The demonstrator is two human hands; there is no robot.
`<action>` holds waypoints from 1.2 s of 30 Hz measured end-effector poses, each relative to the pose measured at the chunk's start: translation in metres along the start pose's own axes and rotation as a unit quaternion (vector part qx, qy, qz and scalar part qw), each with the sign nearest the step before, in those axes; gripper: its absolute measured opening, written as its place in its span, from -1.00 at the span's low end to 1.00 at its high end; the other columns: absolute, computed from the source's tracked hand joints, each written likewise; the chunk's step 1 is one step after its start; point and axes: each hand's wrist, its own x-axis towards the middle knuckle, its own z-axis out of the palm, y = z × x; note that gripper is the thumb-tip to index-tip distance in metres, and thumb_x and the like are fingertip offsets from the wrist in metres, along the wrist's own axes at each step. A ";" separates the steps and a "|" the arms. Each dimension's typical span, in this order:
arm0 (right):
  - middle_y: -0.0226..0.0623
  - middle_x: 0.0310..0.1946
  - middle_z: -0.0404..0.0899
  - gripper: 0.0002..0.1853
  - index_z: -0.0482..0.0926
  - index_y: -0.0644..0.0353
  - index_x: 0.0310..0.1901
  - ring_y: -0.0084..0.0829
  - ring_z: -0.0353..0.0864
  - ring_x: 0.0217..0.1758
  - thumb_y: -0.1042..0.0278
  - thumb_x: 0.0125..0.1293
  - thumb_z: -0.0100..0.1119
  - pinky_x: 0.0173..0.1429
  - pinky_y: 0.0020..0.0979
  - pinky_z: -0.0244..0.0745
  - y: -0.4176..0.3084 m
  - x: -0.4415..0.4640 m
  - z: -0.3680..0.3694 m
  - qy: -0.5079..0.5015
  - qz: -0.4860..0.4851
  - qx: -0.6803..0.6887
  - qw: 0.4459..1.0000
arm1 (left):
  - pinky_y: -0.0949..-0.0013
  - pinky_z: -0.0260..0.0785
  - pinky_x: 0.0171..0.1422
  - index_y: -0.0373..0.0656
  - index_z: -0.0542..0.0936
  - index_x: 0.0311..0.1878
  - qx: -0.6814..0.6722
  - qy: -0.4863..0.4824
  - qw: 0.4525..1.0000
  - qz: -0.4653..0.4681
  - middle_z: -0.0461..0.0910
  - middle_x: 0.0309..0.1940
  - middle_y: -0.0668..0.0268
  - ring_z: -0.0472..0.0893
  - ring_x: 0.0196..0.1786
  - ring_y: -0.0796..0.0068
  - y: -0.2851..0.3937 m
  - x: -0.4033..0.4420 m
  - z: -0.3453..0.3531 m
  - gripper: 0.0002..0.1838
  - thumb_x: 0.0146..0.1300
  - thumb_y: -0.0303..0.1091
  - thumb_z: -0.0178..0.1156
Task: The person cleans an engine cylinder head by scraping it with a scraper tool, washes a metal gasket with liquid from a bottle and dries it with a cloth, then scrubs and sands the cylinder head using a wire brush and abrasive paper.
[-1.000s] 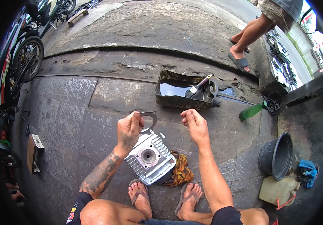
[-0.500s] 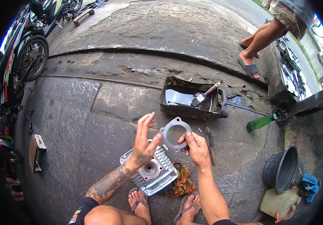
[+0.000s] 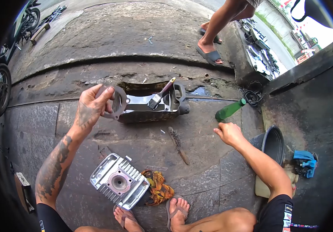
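Jerrycan point(image 3: 151, 117) holds liquid point(image 3: 138, 99), brush point(image 3: 159, 96); left hand point(image 3: 93, 103), ring point(image 3: 124, 102).

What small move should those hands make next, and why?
Perhaps the right hand should reach for the green bottle: it appears close by, no object shows in that hand, and the left hand is holding the metal ring.

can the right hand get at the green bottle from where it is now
Probably yes: the right hand appears to hold nothing, and the green bottle looks close by, just beyond its knuckles, with nothing visible between them.
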 end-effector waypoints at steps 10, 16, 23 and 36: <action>-0.09 -0.39 0.55 -0.79 0.50 0.28 -0.33 -0.05 0.58 -0.21 0.31 0.31 0.24 -0.12 -0.14 0.45 -0.036 0.051 0.019 0.291 -0.108 0.240 0.920 | 0.52 0.33 -0.47 -0.23 0.55 -0.35 0.064 -0.026 0.997 -0.040 0.29 -0.74 0.50 0.36 -0.67 0.68 -0.056 0.083 0.042 -0.58 0.53 -0.08 0.01; -0.17 -0.32 0.36 -0.69 0.37 0.28 -0.27 -0.24 0.33 -0.27 0.25 0.31 0.29 -0.16 -0.24 0.31 -0.018 0.073 0.065 0.539 0.051 0.329 0.773 | 0.49 0.40 -0.37 -0.26 0.55 -0.21 -0.072 0.005 0.995 -0.073 0.33 -0.69 0.50 0.42 -0.60 0.66 -0.082 0.076 0.064 -0.57 0.54 -0.04 -0.02; -0.01 0.14 0.38 -0.18 0.33 0.29 0.22 0.01 0.31 0.27 0.18 -0.04 0.58 0.34 -0.07 0.25 0.070 0.080 0.144 0.518 0.214 0.299 0.772 | 0.46 0.47 -0.20 -0.20 0.51 -0.23 -0.065 -0.022 0.989 -0.131 0.32 -0.69 0.51 0.34 -0.64 0.68 -0.096 0.084 0.071 -0.64 0.45 -0.05 0.13; -0.12 -0.08 0.55 -0.33 0.47 0.12 0.13 -0.05 0.58 0.05 0.23 -0.07 0.50 0.10 -0.12 0.53 -0.028 0.092 -0.023 0.229 -0.111 0.108 0.961 | 0.42 0.42 -0.31 -0.32 0.54 -0.03 0.016 -0.120 0.991 -0.060 0.48 -0.49 0.41 0.47 -0.42 0.58 -0.093 0.126 0.083 -0.76 0.49 -0.37 -0.05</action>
